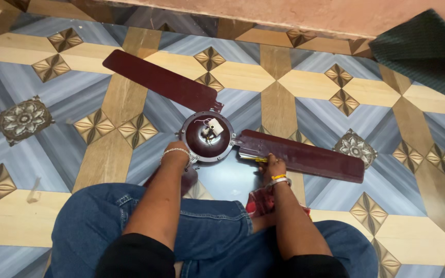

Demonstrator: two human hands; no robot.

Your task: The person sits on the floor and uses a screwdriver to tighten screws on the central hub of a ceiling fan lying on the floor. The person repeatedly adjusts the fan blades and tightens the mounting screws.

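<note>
Both forearms reach down from the denim-clad knees. The left hand (177, 154) presses against the rim of the round glossy maroon metal fan motor housing (207, 137) — whether its fingers are spread I cannot tell. The right hand (273, 166) pinches a small yellow-handled tool (260, 160) at the root of the long flat maroon blade (305, 154) on the patterned tile floor (42, 98), mid-floor.

We see the fan motor hub (207, 137) lying on the tiled floor (52, 98) just ahead of the person's knees, with one blade (160, 81) reaching away to the upper left and another blade (305, 154) stretching out to the right. The left hand (177, 157) rests at the hub's near left edge, while the right hand (273, 167) sits on the near end of the right blade, touching a small tool (260, 160) there. A folded cloth (423, 51) lies far right by the wall (284, 13).
</note>
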